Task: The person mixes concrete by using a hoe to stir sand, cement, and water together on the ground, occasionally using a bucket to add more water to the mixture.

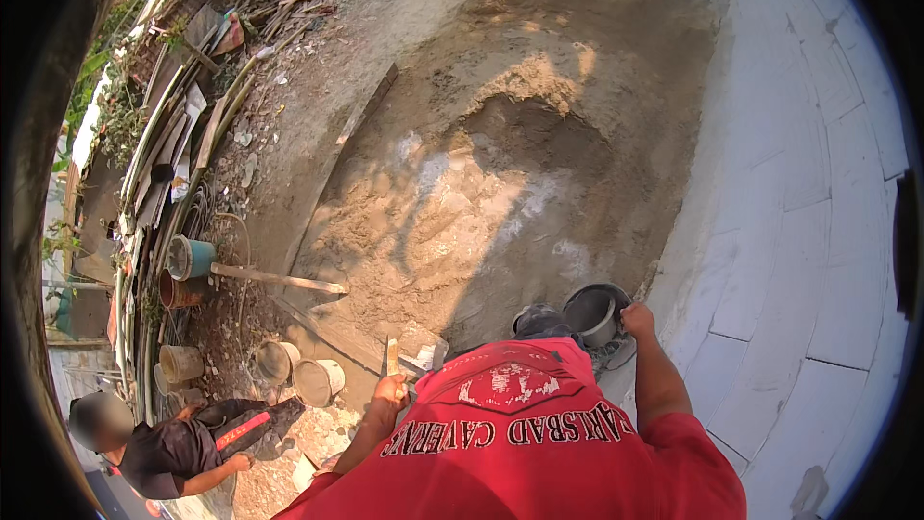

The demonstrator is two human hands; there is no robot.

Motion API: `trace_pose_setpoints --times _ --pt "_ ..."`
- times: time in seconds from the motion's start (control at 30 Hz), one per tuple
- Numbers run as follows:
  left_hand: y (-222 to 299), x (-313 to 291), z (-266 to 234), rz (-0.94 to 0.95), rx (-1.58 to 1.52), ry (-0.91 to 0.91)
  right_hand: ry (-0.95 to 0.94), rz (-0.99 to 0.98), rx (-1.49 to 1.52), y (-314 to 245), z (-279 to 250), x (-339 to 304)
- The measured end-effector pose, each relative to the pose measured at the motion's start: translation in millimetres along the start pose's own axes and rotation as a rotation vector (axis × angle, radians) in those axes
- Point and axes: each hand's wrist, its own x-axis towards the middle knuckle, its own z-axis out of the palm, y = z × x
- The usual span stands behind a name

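My left hand [389, 391] is closed around a pale wooden handle [392, 356] that points up. The working end of that tool cannot be made out. At the right, my right hand [636, 320] grips the rim of a dark bucket [595, 312] tilted beside the white wall, in front of my red shirt. Its lower part is partly hidden and I cannot tell what is inside. Ahead of both hands spreads a heap of damp grey-brown sand [577, 58], with whitish powder patches [452, 169] in its hollow.
A white block wall [770, 221] runs along the right. Left of the sand lie a long plank [342, 154] and a wooden-handled tool [279, 277]. Several buckets [319, 381] stand at lower left near another person [168, 453]. Scrap boards [164, 154] pile up farther left.
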Motion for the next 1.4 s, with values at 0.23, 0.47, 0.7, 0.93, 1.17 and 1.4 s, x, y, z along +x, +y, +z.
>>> trace_pose_setpoints --times 0.23,0.47,0.7,0.93,1.17,1.4 --pt "26 -11 47 -0.112 -0.581 0.162 -0.356 0.215 -0.113 147 -48 -1" --pt "85 -18 64 -0.136 -0.779 0.260 -0.254 0.564 0.922 -22 -1 128" --pt "183 11 164 0.005 -0.389 -0.084 -0.133 -0.131 0.399 -97 14 254" --pt "308 73 220 0.073 -0.417 -0.154 -0.214 0.056 0.363 -110 -66 361" --pt "434 57 270 0.123 -0.497 -0.163 -0.277 0.233 0.539 -177 -143 440" --pt "497 67 294 0.193 -0.625 -0.204 -0.554 -0.064 -0.003 -336 -191 495"
